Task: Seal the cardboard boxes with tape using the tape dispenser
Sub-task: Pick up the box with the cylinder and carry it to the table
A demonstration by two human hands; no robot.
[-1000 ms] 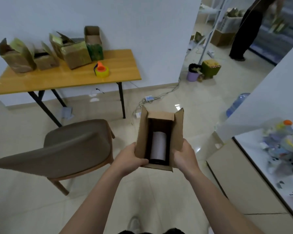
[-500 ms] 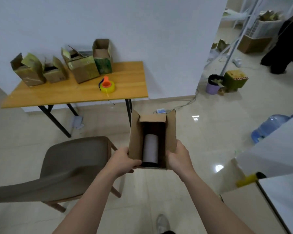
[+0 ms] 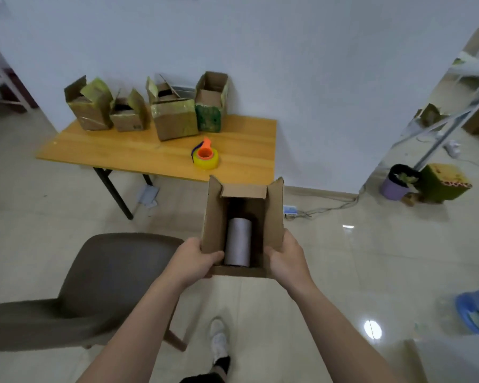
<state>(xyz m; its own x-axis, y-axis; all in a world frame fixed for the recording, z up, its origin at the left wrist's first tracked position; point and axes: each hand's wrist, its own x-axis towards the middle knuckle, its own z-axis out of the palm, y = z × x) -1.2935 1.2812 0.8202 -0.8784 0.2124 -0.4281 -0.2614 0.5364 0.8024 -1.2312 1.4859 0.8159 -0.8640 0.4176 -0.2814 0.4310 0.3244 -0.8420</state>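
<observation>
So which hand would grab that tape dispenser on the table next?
Probably the left hand: the tape dispenser sits ahead on its side of the box, which the right hand also grips.

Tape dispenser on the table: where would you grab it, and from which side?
Probably from above, reaching in over the near edge of the table. The tape dispenser lies flat, orange hub up, so the round yellow roll can be spanned at its sides. Its orange tip rises at the far side, toward the boxes, so that side looks crowded.
</observation>
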